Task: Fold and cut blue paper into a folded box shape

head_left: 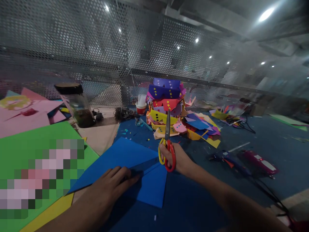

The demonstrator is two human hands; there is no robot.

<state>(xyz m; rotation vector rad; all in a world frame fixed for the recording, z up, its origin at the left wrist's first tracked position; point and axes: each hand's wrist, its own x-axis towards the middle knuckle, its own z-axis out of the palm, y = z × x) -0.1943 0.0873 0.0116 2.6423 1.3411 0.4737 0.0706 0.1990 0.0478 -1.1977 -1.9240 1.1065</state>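
Our right hand (181,158) gripped the scissors (167,132); our left hand (109,184) lay bent on the blue paper (116,154), pinch indeterminable. We risked paper slippage from slack pressure.

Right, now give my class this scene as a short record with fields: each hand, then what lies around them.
Left hand: on an angular blue paper sheet; grip unclear
Right hand: holds metal scissors with red and yellow handles
Scissors: tips away from the person; blades appear closed
Left side: large green paper sheet, clear jar with black lid
Beyond the scissors: pile of multicoloured paper pieces, some with small square marks
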